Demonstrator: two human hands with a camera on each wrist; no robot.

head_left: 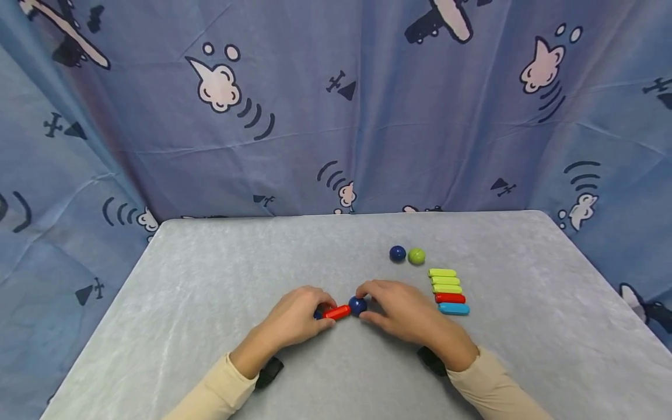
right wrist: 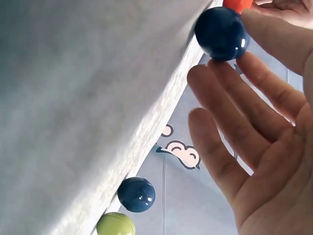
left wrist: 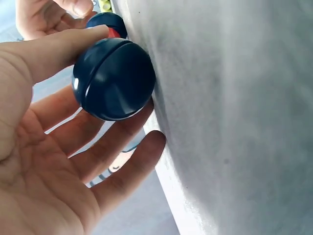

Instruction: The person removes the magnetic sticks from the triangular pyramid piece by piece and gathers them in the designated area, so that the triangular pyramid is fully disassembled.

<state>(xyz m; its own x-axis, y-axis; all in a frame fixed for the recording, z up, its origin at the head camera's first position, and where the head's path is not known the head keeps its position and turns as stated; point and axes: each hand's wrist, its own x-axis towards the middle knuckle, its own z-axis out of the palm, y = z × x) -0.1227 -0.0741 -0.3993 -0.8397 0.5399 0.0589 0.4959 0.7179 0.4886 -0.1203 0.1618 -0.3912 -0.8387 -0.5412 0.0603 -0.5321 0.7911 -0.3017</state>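
A red rod (head_left: 337,312) lies between two blue balls, one at each end. My left hand (head_left: 299,315) pinches the rod near its left end, thumb on the near side. The left blue ball (left wrist: 115,78) sits inside that hand's curve, mostly hidden in the head view. My right hand (head_left: 401,309) holds the right blue ball (head_left: 358,305) between thumb and fingers, against the rod's other end. In the right wrist view this blue ball (right wrist: 222,33) touches the red rod (right wrist: 238,5), and the outer fingers spread away from it.
Behind the right hand stand another blue ball (head_left: 397,254) and a green ball (head_left: 417,256). To the right lies a row of short rods: several yellow-green rods (head_left: 445,281), a red rod (head_left: 450,298) and a light blue rod (head_left: 454,309). A patterned curtain (head_left: 304,116) hangs behind the grey table (head_left: 220,256).
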